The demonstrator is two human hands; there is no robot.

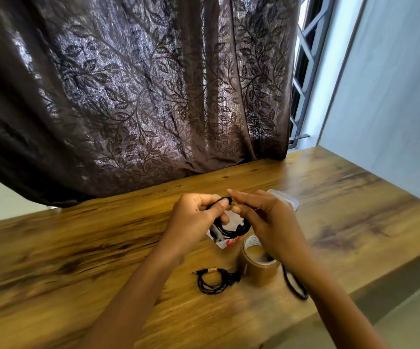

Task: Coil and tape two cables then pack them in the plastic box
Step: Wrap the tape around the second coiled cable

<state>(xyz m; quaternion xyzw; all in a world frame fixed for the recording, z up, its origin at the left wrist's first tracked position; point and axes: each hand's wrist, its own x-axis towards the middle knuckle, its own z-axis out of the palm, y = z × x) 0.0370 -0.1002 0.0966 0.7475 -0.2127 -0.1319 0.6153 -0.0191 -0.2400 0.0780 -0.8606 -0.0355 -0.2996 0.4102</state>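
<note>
**Ana:** Head view first: what are the hands doing?

**Ben:** Both are raised just above the desk (78,248). The left hand (196,217) has its fingers curled around a bundle of black cable (231,229), keeping the loops gathered. The right hand (266,217) pinches the cable's loose end between thumb and fingertips, near a small gold-coloured plug tip.

**Ana:** Why held that way?

**Ben:** I'd judge one hand fixes the coil so it can't spring open while the other feeds the tail round. This looks like the second cable being coiled, not yet taped.

**Ana:** And the other cable?

**Ben:** A coiled cable (214,280) lies on the desk nearer the person, with what seems a brown tape band by its jack plug. The brown tape roll (260,263) stands just beside it, under the right wrist, probably kept within easy reach.

**Ana:** The plastic box?

**Ben:** A clear plastic box (288,199) sits behind the right hand, mostly hidden. A white packet (222,241) with red print lies under the hands.
</note>
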